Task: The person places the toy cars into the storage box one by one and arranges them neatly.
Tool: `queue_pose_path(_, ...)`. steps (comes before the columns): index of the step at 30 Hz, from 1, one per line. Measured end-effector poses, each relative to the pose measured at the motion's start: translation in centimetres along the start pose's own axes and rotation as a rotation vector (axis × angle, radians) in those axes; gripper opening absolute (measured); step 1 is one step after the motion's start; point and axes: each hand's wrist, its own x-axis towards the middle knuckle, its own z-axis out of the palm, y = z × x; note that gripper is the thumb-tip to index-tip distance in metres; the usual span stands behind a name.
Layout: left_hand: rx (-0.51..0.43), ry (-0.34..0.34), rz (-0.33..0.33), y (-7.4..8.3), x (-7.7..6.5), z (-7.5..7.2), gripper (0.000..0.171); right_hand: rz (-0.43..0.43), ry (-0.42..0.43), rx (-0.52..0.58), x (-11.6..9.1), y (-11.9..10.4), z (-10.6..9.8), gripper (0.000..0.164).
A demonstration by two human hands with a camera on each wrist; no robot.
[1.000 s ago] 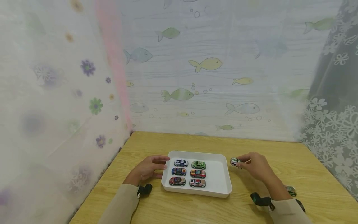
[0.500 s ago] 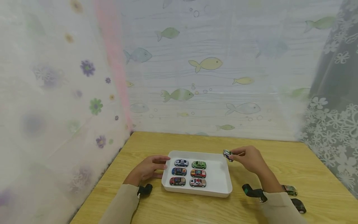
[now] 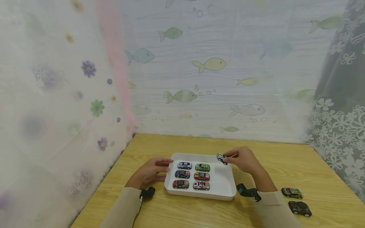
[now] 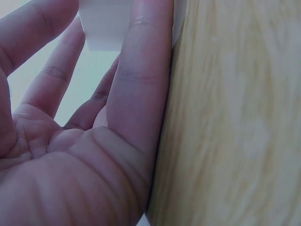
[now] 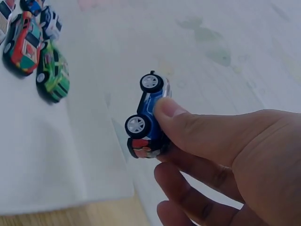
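Observation:
My right hand point(image 3: 244, 161) pinches a small toy car point(image 3: 221, 159) between thumb and fingers, above the back right part of a white tray point(image 3: 225, 193). In the right wrist view the toy car point(image 5: 153, 113) shows a blue side, silver-spoked wheels and a red and black end. My left hand point(image 3: 149, 172) rests at the tray's left wall, fingers fairly straight. In the left wrist view that hand point(image 4: 89, 132) lies along the table with its fingertips at the tray's white side. Inside the tray, toy cars stand in two columns, among them a green car point(image 3: 202, 167) and a red-and-yellow car point(image 3: 201, 176).
Two more toy cars lie on the wooden table point(image 3: 182, 215) at the right: a dark green patterned car point(image 3: 292, 193) and a black car point(image 3: 300, 208). Behind the table hangs a fish-print curtain point(image 3: 216, 95), with a flower-print sheet point(image 3: 65, 126) on the left.
My right hand has lifted the toy car from right of the tray and carried it left over the tray's back right part. The left hand has kept its place.

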Motion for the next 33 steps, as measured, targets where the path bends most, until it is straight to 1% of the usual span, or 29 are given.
queue_pose_path(5, 0.002, -0.002, 0.001, 0.0, 0.1, 0.0, 0.052, 0.012, -0.028, 0.007, 0.4, -0.6, 1.0, 0.017)
queue_pose_path(14, -0.002, 0.002, -0.005, 0.3, -0.2, 0.1, 0.052, 0.023, -0.053, -0.027, 0.7, -0.6, 2.3, 0.017)
queue_pose_path(20, -0.005, -0.001, -0.008, 0.3, -0.3, 0.2, 0.054, 0.05, -0.073, -0.056, 0.7, -0.7, 2.6, 0.014)
queue_pose_path(28, -0.002, -0.001, -0.007, 0.3, -0.4, 0.1, 0.053, 0.034, -0.082, -0.133, 0.6, -0.7, 2.9, 0.012)
queue_pose_path(33, -0.001, -0.003, -0.006, 0.4, -0.4, 0.1, 0.052, 0.031, -0.09, -0.16, 0.6, -0.6, 3.1, 0.012)
